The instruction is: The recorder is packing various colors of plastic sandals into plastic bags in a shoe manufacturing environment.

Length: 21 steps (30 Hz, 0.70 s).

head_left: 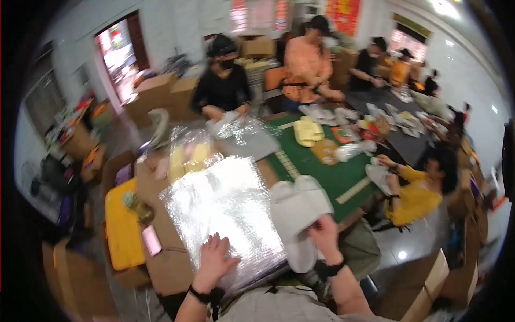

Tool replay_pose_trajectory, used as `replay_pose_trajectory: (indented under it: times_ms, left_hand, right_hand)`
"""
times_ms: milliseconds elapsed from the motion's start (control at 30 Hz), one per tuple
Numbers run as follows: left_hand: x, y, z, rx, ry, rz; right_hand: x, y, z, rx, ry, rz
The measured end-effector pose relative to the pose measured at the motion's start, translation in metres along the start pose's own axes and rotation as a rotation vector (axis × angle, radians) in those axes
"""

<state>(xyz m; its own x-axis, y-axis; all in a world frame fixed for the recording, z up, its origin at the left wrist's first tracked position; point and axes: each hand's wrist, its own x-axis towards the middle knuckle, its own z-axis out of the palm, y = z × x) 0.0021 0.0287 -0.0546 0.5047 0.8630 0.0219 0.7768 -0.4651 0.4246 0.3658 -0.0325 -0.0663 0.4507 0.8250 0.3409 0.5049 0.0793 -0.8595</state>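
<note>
At near side of table [169,273], contents & hands were as follows.

1. Bags [220,198]: clear, shiny, stacked flat, directly in front of person.
2. L hand [216,260]: palm down on bags' near part; fingers spread wide, nothing gripped.
3. Slippers [300,209]: white, just R of bags, partly over green mat [335,180]; exact qty couldn't be told.
4. R hand [324,233]: at slippers' R edge; fingers drawn in narrow, holding that edge; fingertips partly hidden.
5. Phone [152,240]: pink, lay flat L of bags.
6. Jar [142,211]: greenish top, stood nr. phone, some blur.
7. Yellow pr. [308,131]: footwear, far part of mat.
8. Bagged pr. [190,161]: yellow, clear wrap, beyond bags.

Surroundings: co-worker in black top [228,83], masked, far side, both hands at clear plastic [244,129]; co-worker in orange top [307,59] stood alongside; co-worker in yellow top [416,198], R side, had white slipper [378,176] in hands. Carton [413,290]: brown, open, lower R.
</note>
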Motion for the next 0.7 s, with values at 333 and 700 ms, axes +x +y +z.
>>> replay_pose_trajectory:
  times_ms: [333,700]
  left_hand:
    - [0.010,0.005,0.007,0.148,0.156,-0.042]
    - [0.018,0.021,0.012,0.017,0.086,0.007]
  right_hand:
    - [-0.023,-0.043,-0.039,-0.045,0.012,-0.037]
    - [-0.034,-0.059,-0.044,-0.205,-0.119,-0.116]
